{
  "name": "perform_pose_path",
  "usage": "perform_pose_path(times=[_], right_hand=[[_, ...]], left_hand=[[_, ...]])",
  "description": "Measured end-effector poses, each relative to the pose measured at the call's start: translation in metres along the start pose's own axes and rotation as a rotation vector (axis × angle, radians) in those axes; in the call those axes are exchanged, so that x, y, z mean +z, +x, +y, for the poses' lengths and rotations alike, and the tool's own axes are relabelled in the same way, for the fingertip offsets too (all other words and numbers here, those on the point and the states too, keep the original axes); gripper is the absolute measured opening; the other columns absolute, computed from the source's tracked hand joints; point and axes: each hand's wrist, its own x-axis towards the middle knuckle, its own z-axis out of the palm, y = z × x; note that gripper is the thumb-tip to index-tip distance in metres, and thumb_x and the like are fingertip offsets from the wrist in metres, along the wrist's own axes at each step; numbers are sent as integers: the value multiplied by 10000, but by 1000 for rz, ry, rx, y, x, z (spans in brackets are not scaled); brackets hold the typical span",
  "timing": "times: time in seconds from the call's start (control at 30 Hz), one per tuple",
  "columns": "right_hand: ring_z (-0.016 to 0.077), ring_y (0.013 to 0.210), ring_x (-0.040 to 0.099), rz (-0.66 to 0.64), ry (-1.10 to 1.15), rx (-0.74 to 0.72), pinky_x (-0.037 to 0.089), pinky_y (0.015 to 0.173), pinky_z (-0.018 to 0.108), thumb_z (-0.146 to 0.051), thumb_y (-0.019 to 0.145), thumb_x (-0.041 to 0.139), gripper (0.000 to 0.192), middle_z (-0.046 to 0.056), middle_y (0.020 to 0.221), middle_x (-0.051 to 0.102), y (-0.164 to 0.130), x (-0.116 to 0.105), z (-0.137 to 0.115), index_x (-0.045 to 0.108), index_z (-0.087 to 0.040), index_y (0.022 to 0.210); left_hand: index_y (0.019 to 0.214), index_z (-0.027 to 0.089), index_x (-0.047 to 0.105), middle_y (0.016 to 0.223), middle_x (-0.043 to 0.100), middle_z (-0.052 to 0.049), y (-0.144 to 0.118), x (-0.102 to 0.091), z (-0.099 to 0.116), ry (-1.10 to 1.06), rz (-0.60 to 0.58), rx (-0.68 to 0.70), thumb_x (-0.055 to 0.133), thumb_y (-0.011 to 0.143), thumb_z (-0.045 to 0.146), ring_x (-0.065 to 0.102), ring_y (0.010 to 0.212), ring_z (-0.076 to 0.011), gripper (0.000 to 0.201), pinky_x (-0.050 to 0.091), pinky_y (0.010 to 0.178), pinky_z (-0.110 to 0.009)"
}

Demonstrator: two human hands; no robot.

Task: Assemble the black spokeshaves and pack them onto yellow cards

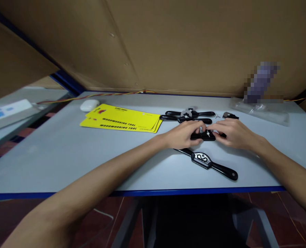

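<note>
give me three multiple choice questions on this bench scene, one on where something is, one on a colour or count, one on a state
1. Where does the black metal spokeshave body with two handles lie?
A. on the yellow cards
B. nearer the table's front edge than both hands
C. behind the clear plastic bag

2. What colour are the flat printed cards?
A. yellow
B. red
C. green

3. How are the left hand and right hand placed?
A. both lifted high off the table
B. only one touches anything
C. both on one small black metal part low on the grey table

Answers
1. B: it lies alone in front of the hands, touched by neither.
2. A: the stacked cards are bright yellow with dark lettering.
3. C: fingers of both hands meet on the black part.
</note>
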Motion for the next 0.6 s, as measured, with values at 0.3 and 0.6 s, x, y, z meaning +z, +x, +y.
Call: perform_pose_path(times=[0.3, 0.6], right_hand=[[205, 717, 654, 31, -17, 19, 450, 758, 357, -151, 1009, 453, 312, 67, 908, 799, -2, -3, 5, 731, -199, 1143], [197, 712, 624, -24, -13, 34, 410, 744, 351, -188, 1005, 461, 268, 69, 893, 776, 0, -5, 3, 723, -200, 1061]], left_hand=[[1052, 205, 545, 930, 588, -47, 0, 0, -1, 6, 0, -7, 577, 878, 342, 560, 845, -201, 224, 452, 806, -361], [1069, 203, 551, 938, 599, -50, -1, 0, -2, -5, 9, 1, 585, 879, 338, 556, 826, -195, 235, 458, 795, -355]])
